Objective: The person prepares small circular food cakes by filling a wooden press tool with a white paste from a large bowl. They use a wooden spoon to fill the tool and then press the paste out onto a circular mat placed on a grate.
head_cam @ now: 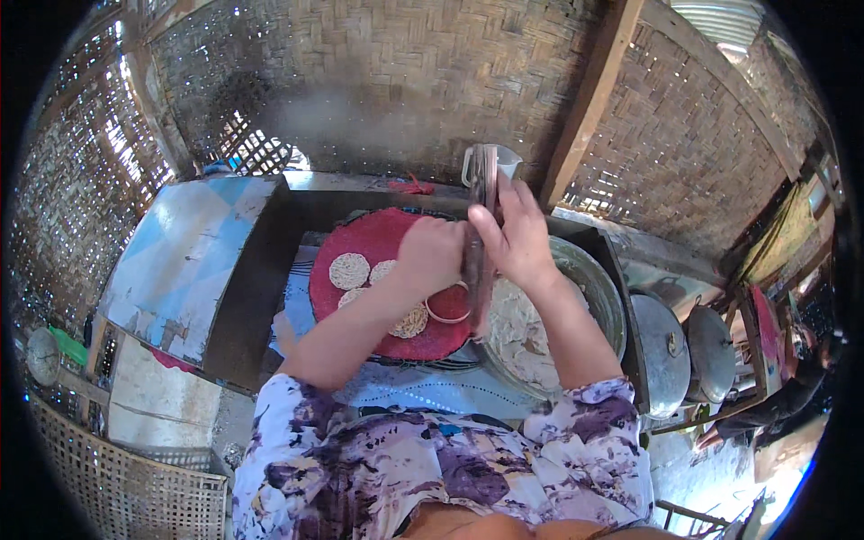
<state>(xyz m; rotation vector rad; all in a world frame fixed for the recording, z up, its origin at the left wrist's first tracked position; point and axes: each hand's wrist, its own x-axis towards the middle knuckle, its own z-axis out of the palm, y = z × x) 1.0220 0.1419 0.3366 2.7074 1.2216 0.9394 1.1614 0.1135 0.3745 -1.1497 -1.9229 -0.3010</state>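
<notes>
My right hand [518, 239] grips a long dark wooden tool [480, 270], held on edge, with the thumb on its near face and the fingers on its right side. Against the tool's left side is my left hand [432, 253], curled like a fist; its fingertips and anything inside it are hidden. Below lies a round red mat [378, 236] bearing several pale discs of thin strands [349, 271]. A thin pale ring [447, 317] rests on the mat near the tool's lower part. Under my right forearm, a large metal basin [611, 297] contains whitish dough [516, 324].
A dark-sided wooden box [246, 270] surrounds the mat and basin. Behind the tool stands a clear plastic jug [507, 162], with red string [410, 185] to its left. Lidded metal pots [658, 351] are at right. Another person's arm [763, 412] shows at far right. Woven walls [378, 81] enclose the far side.
</notes>
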